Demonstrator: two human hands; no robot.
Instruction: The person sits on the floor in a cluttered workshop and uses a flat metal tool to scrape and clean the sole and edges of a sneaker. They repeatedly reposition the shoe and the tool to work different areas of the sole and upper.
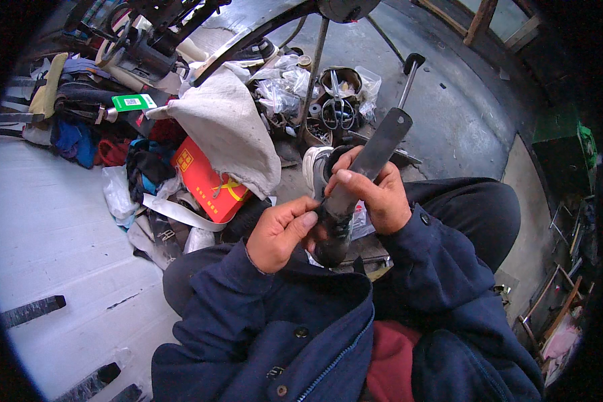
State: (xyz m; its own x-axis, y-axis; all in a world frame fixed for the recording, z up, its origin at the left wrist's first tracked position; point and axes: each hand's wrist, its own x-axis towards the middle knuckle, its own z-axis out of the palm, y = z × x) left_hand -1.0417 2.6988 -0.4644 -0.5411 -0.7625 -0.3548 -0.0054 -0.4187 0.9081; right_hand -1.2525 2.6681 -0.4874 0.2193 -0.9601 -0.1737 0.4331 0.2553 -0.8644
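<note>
My right hand (376, 194) is closed around a long, flat, dark metal strip (382, 142) with a hole near its upper end. Its thumb presses on the strip's face. The strip slants down toward a black, shiny shoe-like piece (333, 242) between my hands, and whether the two are joined I cannot tell. Beyond the strip's top sticks out a thin rod (409, 84) with a black end. The fingertips of my left hand (281, 228) are pinched together at the dark piece's left edge. What they grip is too small to make out.
To the left lie a red box (208, 184), a grey cloth (224, 127), and heaped fabrics and bags. Ahead, scissors (338, 114) rest among containers and plastic bags, near a machine's metal legs (313, 84). A white-soled shoe (313, 167) is just beyond my hands.
</note>
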